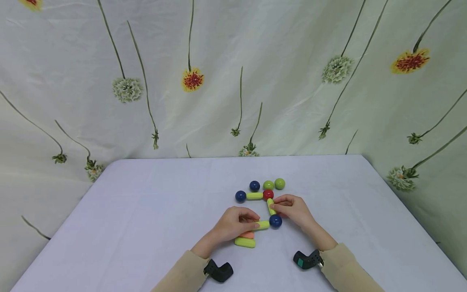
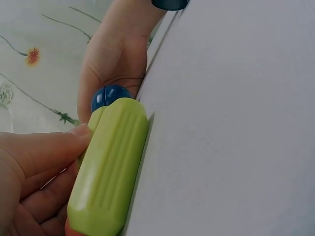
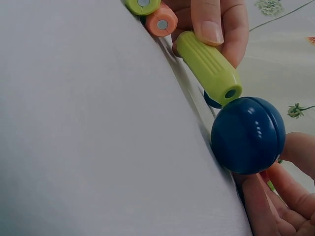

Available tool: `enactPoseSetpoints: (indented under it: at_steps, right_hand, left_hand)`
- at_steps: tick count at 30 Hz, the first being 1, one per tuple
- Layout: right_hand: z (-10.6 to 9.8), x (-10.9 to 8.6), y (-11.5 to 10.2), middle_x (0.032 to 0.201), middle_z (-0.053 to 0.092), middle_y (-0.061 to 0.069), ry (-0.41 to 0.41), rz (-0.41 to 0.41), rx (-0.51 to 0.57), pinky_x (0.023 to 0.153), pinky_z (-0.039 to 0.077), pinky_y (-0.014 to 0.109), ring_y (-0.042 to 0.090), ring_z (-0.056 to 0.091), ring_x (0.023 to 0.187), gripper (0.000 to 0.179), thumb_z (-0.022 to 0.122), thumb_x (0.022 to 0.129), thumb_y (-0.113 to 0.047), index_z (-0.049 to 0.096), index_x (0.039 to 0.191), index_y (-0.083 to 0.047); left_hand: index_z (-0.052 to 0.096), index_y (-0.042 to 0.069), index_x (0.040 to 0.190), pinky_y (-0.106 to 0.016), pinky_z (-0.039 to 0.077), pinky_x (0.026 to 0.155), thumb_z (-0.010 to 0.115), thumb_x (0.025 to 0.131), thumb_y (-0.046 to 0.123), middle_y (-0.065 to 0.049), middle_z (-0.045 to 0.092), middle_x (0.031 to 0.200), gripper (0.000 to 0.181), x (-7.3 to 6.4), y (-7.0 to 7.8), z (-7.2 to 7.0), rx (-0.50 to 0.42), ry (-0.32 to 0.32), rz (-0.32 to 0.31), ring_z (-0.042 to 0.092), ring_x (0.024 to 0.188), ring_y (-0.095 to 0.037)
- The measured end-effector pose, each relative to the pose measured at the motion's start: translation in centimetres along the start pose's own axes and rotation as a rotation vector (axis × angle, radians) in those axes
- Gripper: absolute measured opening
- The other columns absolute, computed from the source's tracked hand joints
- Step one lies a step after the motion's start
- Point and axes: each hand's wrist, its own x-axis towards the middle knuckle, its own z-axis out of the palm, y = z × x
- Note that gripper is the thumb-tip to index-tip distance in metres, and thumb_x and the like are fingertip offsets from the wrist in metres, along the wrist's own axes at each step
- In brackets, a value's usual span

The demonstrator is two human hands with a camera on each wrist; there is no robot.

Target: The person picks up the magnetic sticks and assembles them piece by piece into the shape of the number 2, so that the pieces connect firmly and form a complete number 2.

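Note:
My left hand [image 1: 230, 224] pinches a yellow-green magnetic rod [image 1: 262, 225] between thumb and fingers. The rod's free end points at a glossy dark blue ball [image 1: 275, 221]; in the right wrist view that rod [image 3: 209, 69] reaches right to the edge of the ball [image 3: 248, 135]. With thumb and fingertips, my right hand [image 1: 296, 210] pinches a second yellow-green rod [image 1: 270, 207], which runs from the blue ball up to a red ball [image 1: 268, 194]. Another yellow-green rod [image 1: 254, 196] links the red ball to a blue ball [image 1: 240, 196] on its left.
Beyond the red ball sit a third blue ball [image 1: 254, 186] and two green balls, one nearer [image 1: 268, 185] and one farther right [image 1: 279, 183]. An orange rod [image 1: 248, 235] and a loose yellow-green rod [image 1: 245, 242] lie just below my left hand on the white table [image 1: 146, 227].

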Motion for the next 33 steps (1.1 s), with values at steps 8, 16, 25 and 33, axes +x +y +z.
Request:
enactPoseSetpoints:
  at_steps: [8, 16, 25, 33]
  right_hand:
    - [-0.01, 0.0, 0.07, 0.087, 0.068, 0.006, -0.01, -0.004, 0.012, 0.068, 0.053, 0.027, 0.014, 0.062, 0.075, 0.028, 0.074, 0.081, -0.02, 0.066, 0.1, 0.0]
    - [0.0, 0.07, 0.15, 0.087, 0.069, 0.006, -0.011, -0.003, 0.018, 0.068, 0.053, 0.028, 0.014, 0.063, 0.075, 0.029, 0.074, 0.081, -0.02, 0.066, 0.1, 0.0]
    - [0.04, 0.12, 0.06, 0.087, 0.069, 0.006, -0.006, 0.008, 0.012, 0.068, 0.054, 0.028, 0.014, 0.063, 0.075, 0.028, 0.074, 0.081, -0.019, 0.066, 0.1, 0.0]
    - [0.03, 0.07, 0.09, 0.088, 0.069, 0.006, -0.009, 0.004, 0.015, 0.068, 0.054, 0.028, 0.014, 0.063, 0.074, 0.029, 0.074, 0.081, -0.02, 0.066, 0.1, 0.0]
  left_hand:
    - [0.073, 0.011, 0.097, -0.023, 0.046, 0.066, 0.07, 0.085, 0.022, 0.01, 0.065, 0.081, 0.017, 0.06, -0.18, 0.15, 0.01, 0.015, 0.009, 0.057, 0.074, -0.008]
    - [0.072, 0.008, 0.096, -0.022, 0.046, 0.066, 0.07, 0.085, 0.022, 0.008, 0.065, 0.082, 0.017, 0.08, -0.21, 0.16, 0.01, 0.035, 0.036, 0.057, 0.073, -0.009]
    - [0.072, 0.012, 0.099, -0.023, 0.043, 0.065, 0.075, 0.08, 0.024, 0.01, 0.061, 0.078, 0.022, 0.11, -0.13, 0.19, 0.054, -0.011, -0.013, 0.053, 0.073, -0.009]
    - [0.073, 0.012, 0.098, -0.023, 0.042, 0.064, 0.072, 0.083, 0.022, 0.009, 0.061, 0.078, 0.018, 0.11, -0.12, 0.1, 0.093, -0.017, 0.002, 0.052, 0.072, -0.009]
